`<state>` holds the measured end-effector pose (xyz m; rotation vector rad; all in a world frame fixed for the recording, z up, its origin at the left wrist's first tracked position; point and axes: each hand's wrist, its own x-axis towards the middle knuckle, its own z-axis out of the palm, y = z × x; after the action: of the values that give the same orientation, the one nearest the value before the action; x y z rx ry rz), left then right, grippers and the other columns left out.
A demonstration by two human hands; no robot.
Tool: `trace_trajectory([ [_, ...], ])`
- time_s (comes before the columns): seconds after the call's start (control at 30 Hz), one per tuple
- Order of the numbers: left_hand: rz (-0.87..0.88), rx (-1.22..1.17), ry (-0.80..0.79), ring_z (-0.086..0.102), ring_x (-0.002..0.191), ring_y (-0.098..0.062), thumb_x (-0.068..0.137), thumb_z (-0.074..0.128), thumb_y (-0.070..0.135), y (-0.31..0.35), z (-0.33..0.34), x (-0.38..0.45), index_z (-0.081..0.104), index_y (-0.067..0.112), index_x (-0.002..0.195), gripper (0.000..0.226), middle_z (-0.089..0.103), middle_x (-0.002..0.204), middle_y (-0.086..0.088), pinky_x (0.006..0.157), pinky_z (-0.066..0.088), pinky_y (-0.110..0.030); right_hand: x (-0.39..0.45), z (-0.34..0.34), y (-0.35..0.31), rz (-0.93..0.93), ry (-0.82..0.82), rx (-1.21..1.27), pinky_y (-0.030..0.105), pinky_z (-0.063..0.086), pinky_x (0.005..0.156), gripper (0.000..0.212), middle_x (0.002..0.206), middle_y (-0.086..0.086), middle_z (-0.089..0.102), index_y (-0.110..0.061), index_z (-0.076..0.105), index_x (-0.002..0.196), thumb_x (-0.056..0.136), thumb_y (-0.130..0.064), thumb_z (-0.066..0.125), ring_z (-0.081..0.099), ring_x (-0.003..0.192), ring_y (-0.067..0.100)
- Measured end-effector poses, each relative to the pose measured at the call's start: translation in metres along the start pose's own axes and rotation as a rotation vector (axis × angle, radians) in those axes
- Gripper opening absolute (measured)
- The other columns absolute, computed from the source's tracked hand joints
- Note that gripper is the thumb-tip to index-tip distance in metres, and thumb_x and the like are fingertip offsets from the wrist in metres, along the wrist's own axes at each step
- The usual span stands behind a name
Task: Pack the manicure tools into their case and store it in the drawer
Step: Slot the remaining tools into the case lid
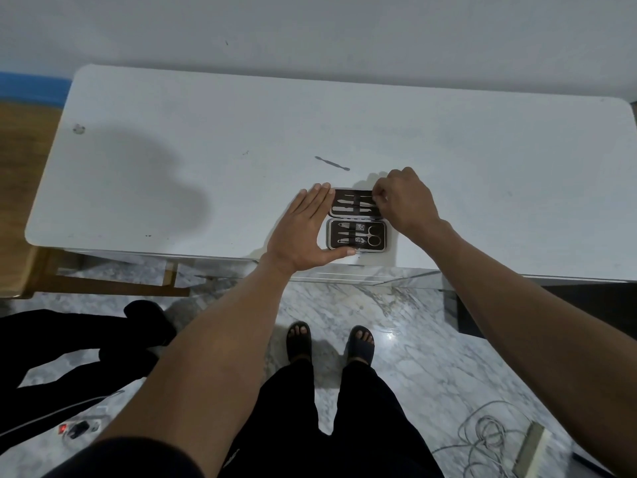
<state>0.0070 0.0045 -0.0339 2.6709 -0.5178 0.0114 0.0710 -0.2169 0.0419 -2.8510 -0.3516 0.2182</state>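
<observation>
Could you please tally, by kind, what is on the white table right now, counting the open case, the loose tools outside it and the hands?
Open manicure case: 1
Loose tool outside the case: 1
Hands at the case: 2, left hand and right hand
Total: 4

One open case (355,219), one loose tool (332,163) on one table (172,132), two hands (303,232).

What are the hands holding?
The left hand steadies the open case by its left edge. The right hand pinches a thin tool at the case's far half.
</observation>
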Motion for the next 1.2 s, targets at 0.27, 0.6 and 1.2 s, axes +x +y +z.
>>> trace_trajectory([
  [0.27, -0.003, 0.007, -0.014, 0.014, 0.164, -0.021, 0.081, 0.049, 0.092, 0.001, -0.001, 0.0, 0.023, 0.003, 0.165, 0.125, 0.021, 0.175, -0.01, 0.134, 0.013, -0.045, 0.003, -0.004, -0.001, -0.007, -0.032, 0.025, 0.043, 0.053, 0.072, 0.023, 0.093, 0.011, 0.067, -0.011, 0.075, 0.097, 0.094, -0.018, 0.054, 0.051, 0.099, 0.03],
  [0.6, 0.011, 0.008, 0.027, 0.018, 0.163, -0.023, 0.081, 0.052, 0.091, 0.001, 0.001, 0.0, 0.027, 0.001, 0.164, 0.124, 0.025, 0.173, -0.012, 0.133, 0.017, -0.047, 0.024, -0.014, -0.007, 0.024, 0.004, 0.101, 0.041, 0.052, 0.078, 0.017, 0.095, 0.002, 0.071, -0.016, 0.075, 0.097, 0.09, -0.021, 0.06, 0.054, 0.104, 0.025],
  [1.2, -0.017, 0.02, -0.047, 0.01, 0.164, -0.02, 0.082, 0.06, 0.087, -0.001, 0.002, 0.001, 0.021, 0.003, 0.166, 0.125, 0.019, 0.175, -0.01, 0.134, 0.011, -0.045, 0.076, 0.008, -0.027, 0.071, 0.012, 0.159, 0.04, 0.052, 0.079, 0.014, 0.097, 0.005, 0.07, -0.017, 0.076, 0.097, 0.09, -0.022, 0.065, 0.055, 0.106, 0.026],
])
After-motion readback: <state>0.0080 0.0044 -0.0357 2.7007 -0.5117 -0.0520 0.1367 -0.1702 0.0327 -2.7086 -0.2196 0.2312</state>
